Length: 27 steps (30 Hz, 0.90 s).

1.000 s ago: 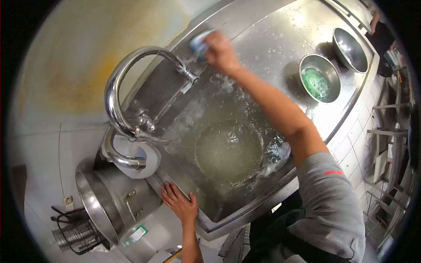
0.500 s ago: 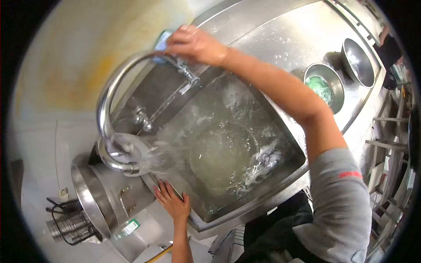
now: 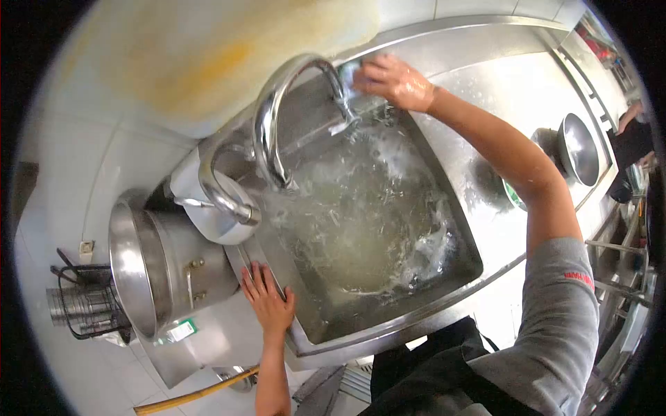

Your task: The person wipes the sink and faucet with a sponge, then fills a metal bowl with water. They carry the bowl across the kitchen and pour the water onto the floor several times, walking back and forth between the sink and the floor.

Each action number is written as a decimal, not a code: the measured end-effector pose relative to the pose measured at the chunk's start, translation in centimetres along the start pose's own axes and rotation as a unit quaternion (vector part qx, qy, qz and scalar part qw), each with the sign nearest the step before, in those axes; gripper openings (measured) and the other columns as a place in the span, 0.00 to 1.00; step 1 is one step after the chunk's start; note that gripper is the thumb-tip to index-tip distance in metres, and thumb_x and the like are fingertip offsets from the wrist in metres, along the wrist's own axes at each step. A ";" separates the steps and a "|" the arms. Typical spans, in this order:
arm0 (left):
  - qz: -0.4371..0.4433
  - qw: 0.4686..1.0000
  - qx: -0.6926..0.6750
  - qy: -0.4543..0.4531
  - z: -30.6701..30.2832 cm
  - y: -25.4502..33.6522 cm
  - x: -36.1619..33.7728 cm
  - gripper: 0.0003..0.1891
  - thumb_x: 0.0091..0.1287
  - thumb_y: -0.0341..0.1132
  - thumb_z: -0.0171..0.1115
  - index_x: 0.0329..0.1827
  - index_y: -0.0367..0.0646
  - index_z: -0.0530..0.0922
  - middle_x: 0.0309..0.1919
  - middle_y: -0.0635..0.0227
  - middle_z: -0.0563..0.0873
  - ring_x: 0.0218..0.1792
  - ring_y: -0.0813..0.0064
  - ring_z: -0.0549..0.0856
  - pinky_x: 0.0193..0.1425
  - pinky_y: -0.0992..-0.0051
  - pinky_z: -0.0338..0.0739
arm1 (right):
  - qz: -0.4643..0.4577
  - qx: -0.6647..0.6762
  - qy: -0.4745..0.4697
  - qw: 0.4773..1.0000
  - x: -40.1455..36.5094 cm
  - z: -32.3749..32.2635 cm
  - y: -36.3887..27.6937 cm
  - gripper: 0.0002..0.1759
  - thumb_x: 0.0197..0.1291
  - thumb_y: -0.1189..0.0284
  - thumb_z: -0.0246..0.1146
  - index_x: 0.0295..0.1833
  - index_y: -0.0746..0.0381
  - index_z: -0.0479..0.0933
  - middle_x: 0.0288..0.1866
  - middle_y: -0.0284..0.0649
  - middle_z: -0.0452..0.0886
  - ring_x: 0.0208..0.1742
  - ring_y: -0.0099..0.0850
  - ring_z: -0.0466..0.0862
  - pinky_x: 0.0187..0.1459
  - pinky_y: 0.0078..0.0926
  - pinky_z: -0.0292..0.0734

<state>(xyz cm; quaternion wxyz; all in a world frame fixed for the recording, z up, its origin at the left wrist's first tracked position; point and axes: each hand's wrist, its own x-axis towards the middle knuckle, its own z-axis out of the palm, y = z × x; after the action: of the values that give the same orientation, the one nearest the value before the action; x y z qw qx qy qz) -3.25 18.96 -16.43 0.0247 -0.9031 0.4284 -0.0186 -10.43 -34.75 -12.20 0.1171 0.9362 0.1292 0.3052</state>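
My right hand (image 3: 395,82) is closed around a bluish-green sponge (image 3: 352,78) at the far end of the sink. It is near the tip of the curved chrome faucet (image 3: 267,125), and the fingers partly cover the sponge. My left hand (image 3: 270,305) lies flat with fingers spread on the near-left rim of the steel sink (image 3: 378,331). Cloudy, rippling water (image 3: 361,236) with patches of foam fills the basin between my hands.
On the steel counter at right stands a metal bowl (image 3: 579,149); another with green contents is mostly hidden behind my right arm. A large steel pot (image 3: 163,260) stands left of the sink. A second spout (image 3: 243,211) juts over the left rim. A person's arm (image 3: 630,114) shows far right.
The view has shifted, and the faucet appears farther right. My right hand has moved right and slightly down in the picture with the sponge. My left hand stays on the rim.
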 end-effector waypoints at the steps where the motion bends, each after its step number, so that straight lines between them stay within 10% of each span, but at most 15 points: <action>1: 0.006 1.000 0.005 -0.002 -0.2 0.0 -0.2 0.39 0.54 0.41 0.59 0.70 0.35 0.61 0.73 0.52 0.59 0.75 0.46 0.49 0.76 0.45 0.43 | -0.001 0.011 -0.004 1.000 0.8 0.3 -0.7 0.26 0.52 0.77 0.56 0.60 0.56 0.76 0.61 0.34 0.73 0.62 0.36 0.70 0.56 0.34 0.69; 5: 0.011 1.000 0.013 0.005 -0.1 0.3 -0.1 0.37 0.55 0.41 0.58 0.69 0.32 0.63 0.72 0.49 0.60 0.74 0.43 0.51 0.76 0.46 0.44 | 0.021 0.038 0.052 0.998 -0.4 1.0 -1.6 0.24 0.50 0.78 0.56 0.56 0.58 0.77 0.59 0.34 0.73 0.59 0.36 0.71 0.55 0.35 0.71; 7: 0.006 1.000 0.013 0.003 -0.1 0.4 -0.4 0.37 0.55 0.41 0.58 0.69 0.32 0.63 0.72 0.49 0.60 0.75 0.44 0.51 0.76 0.46 0.44 | 0.075 0.069 -0.092 0.991 -2.6 0.7 -1.8 0.24 0.50 0.77 0.57 0.57 0.57 0.77 0.55 0.35 0.74 0.57 0.36 0.72 0.55 0.32 0.72; 19: 0.023 1.000 0.009 0.009 0.3 0.2 -0.7 0.37 0.54 0.41 0.60 0.68 0.35 0.64 0.72 0.54 0.61 0.75 0.47 0.51 0.77 0.48 0.44 | 0.420 0.122 0.230 0.869 3.6 0.6 -16.8 0.18 0.46 0.80 0.64 0.47 0.62 0.79 0.49 0.49 0.75 0.52 0.46 0.76 0.48 0.39 0.76; 23: 0.019 1.000 0.005 0.001 0.5 -0.1 -0.7 0.37 0.55 0.41 0.60 0.69 0.36 0.63 0.72 0.54 0.60 0.75 0.48 0.50 0.77 0.49 0.44 | 0.516 0.286 0.049 0.806 -2.9 2.5 -24.8 0.15 0.53 0.69 0.67 0.46 0.62 0.78 0.53 0.52 0.75 0.55 0.52 0.74 0.55 0.45 0.71; 27: 0.026 0.999 0.032 0.005 0.8 -0.6 -0.7 0.38 0.55 0.42 0.60 0.70 0.37 0.63 0.73 0.54 0.60 0.75 0.48 0.50 0.77 0.49 0.44 | 0.606 0.118 0.063 0.784 -3.6 11.9 -28.4 0.21 0.57 0.60 0.65 0.51 0.62 0.77 0.52 0.53 0.75 0.55 0.51 0.74 0.58 0.46 0.70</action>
<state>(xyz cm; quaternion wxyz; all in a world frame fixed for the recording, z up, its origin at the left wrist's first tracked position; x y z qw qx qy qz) -3.18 19.90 -17.19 0.0519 -0.8905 0.4506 -0.0360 -10.90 -10.91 -32.01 -0.2112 0.8071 -0.4227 0.3539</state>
